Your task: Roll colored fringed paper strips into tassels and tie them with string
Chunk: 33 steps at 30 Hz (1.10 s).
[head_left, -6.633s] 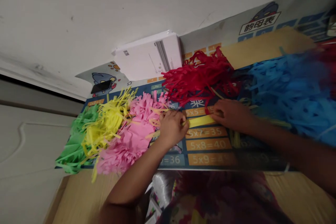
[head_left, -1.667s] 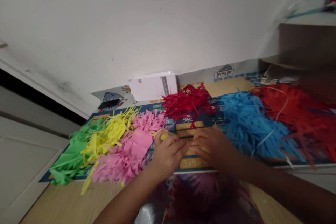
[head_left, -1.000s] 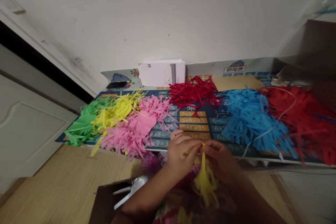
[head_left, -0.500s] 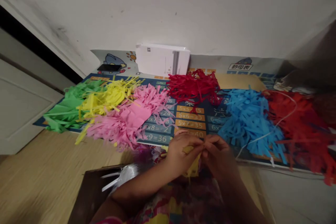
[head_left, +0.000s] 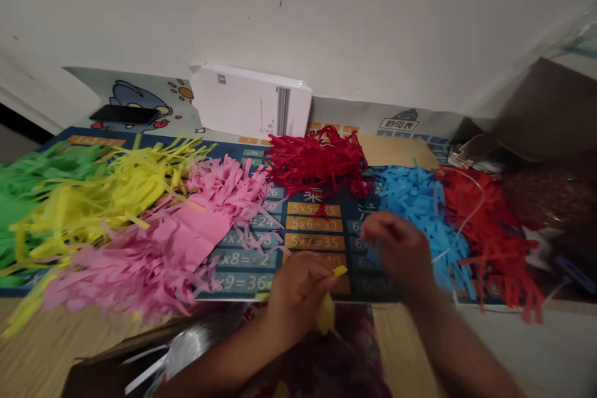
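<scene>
My left hand [head_left: 298,292] is closed around a piece of yellow paper [head_left: 325,316]. One tip of the paper sticks out past the thumb, and the rest hangs below the fingers. To the right, my right hand [head_left: 401,255] is apart from the left, over the table mat by the blue fringed paper [head_left: 415,199]. Motion smears its curled fingers, so whether anything is in them is unclear. Past both hands lies a dark red fringed paper bundle [head_left: 317,158]. Pink fringed paper [head_left: 186,230] spreads to the left of my left hand.
Yellow [head_left: 107,193] and green fringed paper [head_left: 46,168] lie at the left, red fringed paper [head_left: 485,217] at the right. A white box [head_left: 252,102] leans on the wall beside a phone [head_left: 124,114]. A thin white cord [head_left: 469,217] crosses the blue paper. Below is a dark box [head_left: 97,367].
My hands were together at the yellow paper; the right hand has moved away to the right and up. The left hand still holds the paper. The view has shifted closer to the table.
</scene>
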{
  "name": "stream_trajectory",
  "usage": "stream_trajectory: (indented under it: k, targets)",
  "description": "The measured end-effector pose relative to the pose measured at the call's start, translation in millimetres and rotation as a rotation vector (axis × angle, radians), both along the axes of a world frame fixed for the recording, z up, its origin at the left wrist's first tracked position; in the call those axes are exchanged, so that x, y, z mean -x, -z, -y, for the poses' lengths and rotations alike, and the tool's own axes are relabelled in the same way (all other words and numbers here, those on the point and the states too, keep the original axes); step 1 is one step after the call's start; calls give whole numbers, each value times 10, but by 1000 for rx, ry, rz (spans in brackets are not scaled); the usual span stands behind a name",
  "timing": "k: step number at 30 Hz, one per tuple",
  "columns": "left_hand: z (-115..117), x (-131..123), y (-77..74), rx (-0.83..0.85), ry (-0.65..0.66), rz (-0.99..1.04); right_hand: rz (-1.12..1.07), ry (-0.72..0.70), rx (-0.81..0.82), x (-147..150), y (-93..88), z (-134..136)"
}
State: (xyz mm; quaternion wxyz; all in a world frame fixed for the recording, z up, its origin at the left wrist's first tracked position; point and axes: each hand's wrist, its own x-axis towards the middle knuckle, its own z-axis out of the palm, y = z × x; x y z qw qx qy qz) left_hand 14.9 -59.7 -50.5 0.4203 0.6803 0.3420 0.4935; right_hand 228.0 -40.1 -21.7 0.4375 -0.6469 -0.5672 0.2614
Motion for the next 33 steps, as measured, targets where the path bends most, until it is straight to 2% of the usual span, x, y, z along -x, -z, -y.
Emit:
stream_trajectory:
  k: [1,2,3,6,9,13,15,21,28,33]
  targets:
    - [3,9,6,103,10,35,237,67,31,-208,-39,-224]
    - [8,16,16,206,19,66,489,61,102,-404,-62,-455]
    - [14,20,26,303,28,94,714,-2,209,-570,-68,-676]
    - [19,22,47,535,63,177,845,-127,303,-808,-1,-1170]
    - [9,20,21,687,121,256,884,-219,310,-740,88,-1334]
    - [11,7,-45,837,227,393,956,-261,330,-612,109,-1310]
    - [20,-16,-57,877,248,398,981,-264,354,-589,96,-1303]
    - [32,-59,-1,836,221,315,1020,-246,376,-577,22,-1275]
    - [-13,67,4,730,109,312,1118,-21,311,-799,-69,-855]
    - [-90,41,-57,688,91,315,1109,54,340,-826,-76,-570]
